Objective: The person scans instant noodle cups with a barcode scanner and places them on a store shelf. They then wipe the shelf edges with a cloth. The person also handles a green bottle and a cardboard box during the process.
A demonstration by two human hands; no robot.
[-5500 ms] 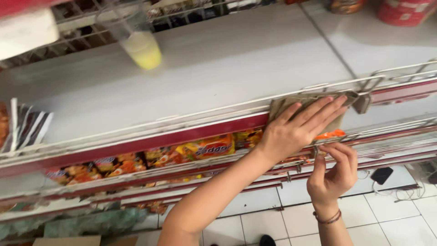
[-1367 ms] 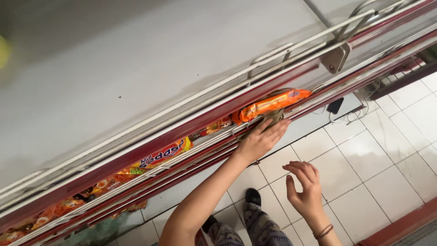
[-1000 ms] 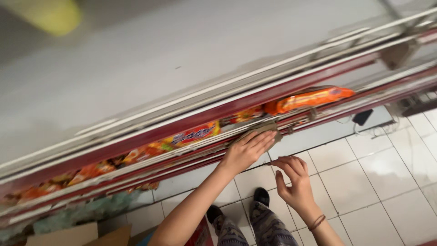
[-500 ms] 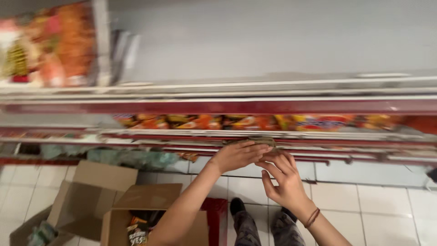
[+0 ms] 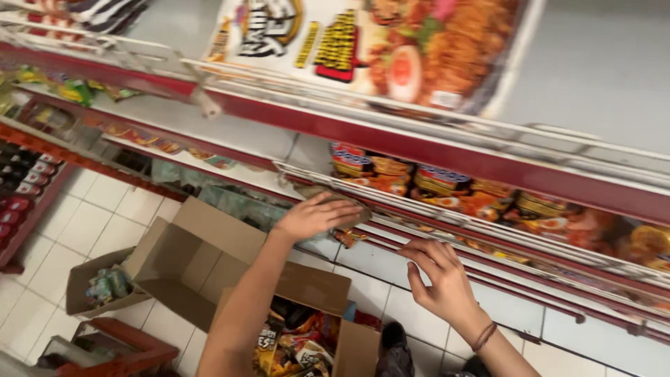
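Note:
My left hand (image 5: 317, 215) lies flat on a dull brownish cloth (image 5: 349, 204) pressed against the front wire rail of a red-edged shop shelf (image 5: 447, 150). My right hand (image 5: 441, 274) hovers a little lower and to the right, fingers curled and apart, holding nothing, close to the lower shelf rails. Behind the rail stand rows of orange snack packets (image 5: 419, 185).
An open cardboard box (image 5: 307, 335) full of snack packets sits on the tiled floor by my shoe (image 5: 394, 345). An empty open box (image 5: 192, 262) and a smaller box (image 5: 101, 283) lie to the left. A large printed pack (image 5: 391, 49) rests on the top shelf.
The view has swung left and down along the shelves. My left hand has slid left along the rail with the cloth under it, and my right hand has followed below it.

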